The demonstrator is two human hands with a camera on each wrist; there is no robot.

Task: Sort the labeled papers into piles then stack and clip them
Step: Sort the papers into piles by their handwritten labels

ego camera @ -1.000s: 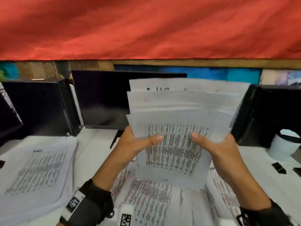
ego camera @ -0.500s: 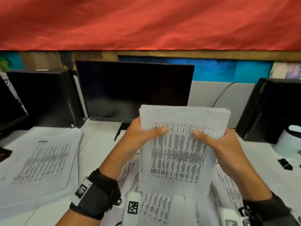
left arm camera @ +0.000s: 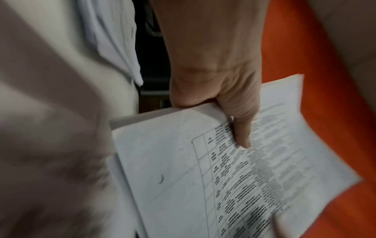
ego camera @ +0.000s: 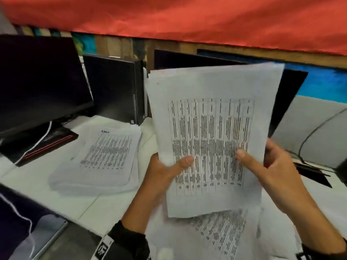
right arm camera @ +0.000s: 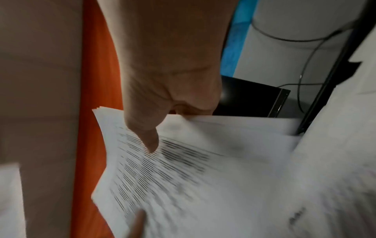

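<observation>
A squared-up sheaf of printed papers (ego camera: 210, 128) stands upright above the desk, tilted a little to the right. My left hand (ego camera: 165, 169) grips its lower left edge, thumb across the printed table. My right hand (ego camera: 266, 166) grips the lower right edge the same way. The left wrist view has my left thumb (left arm camera: 240, 128) pressed on the sheaf (left arm camera: 203, 169). The right wrist view has my right thumb (right arm camera: 146, 136) on the sheaf (right arm camera: 183, 177), blurred. A labeled pile of papers (ego camera: 105, 156) lies flat on the desk at left. More loose printed sheets (ego camera: 216, 235) lie under my hands.
A dark monitor (ego camera: 37, 83) and its stand fill the far left. A black computer case (ego camera: 114, 89) stands behind the left pile, and a second monitor (ego camera: 293, 94) is behind the sheaf. Cables (ego camera: 315, 132) run along the right. Red cloth (ego camera: 187, 17) hangs overhead.
The fanned sheets have been squared into one sheaf. The sheaf has since tilted to the right, and the view has swung left, so the left pile now lies nearer the middle.
</observation>
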